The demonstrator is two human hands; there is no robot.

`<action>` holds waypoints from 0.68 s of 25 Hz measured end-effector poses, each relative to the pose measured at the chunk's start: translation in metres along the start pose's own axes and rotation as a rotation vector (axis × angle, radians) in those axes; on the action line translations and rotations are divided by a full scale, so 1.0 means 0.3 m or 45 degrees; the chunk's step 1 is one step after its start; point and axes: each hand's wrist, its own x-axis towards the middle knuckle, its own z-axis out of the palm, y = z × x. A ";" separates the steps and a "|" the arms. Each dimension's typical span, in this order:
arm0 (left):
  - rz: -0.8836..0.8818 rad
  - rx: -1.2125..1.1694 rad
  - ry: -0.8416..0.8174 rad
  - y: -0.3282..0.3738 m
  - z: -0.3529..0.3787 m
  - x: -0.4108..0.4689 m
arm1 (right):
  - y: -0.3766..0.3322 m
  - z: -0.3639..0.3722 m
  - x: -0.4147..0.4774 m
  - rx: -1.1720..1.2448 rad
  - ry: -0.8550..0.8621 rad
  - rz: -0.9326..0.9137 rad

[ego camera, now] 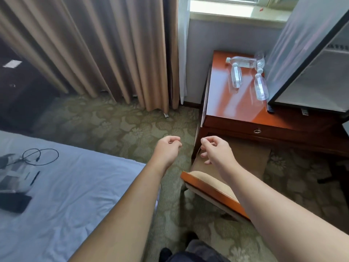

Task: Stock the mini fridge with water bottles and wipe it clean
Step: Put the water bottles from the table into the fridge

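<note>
Mini fridge (309,72) far up-right of my right hand (215,148): cut by frame edge, inside hidden from me. Fourth water bottle (260,60) at back of surface (236,103), partly behind fridge door. Bottle labels too small, can't read. Dark items (13,202) on bed (75,195), far left of left hand (168,148): cut off, blurred, can't identify.
</note>
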 end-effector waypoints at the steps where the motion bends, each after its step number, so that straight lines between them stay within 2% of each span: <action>1: -0.002 -0.011 -0.012 0.009 -0.006 0.044 | -0.005 0.024 0.034 0.008 0.002 0.006; 8: -0.114 -0.002 -0.107 0.128 0.017 0.409 | -0.063 0.117 0.326 0.073 -0.123 0.076; 12: -0.179 0.109 -0.219 0.225 0.028 0.589 | -0.145 0.103 0.464 0.093 -0.023 0.159; 17: -0.209 0.190 -0.214 0.312 0.028 0.829 | -0.267 0.109 0.677 0.141 -0.019 0.093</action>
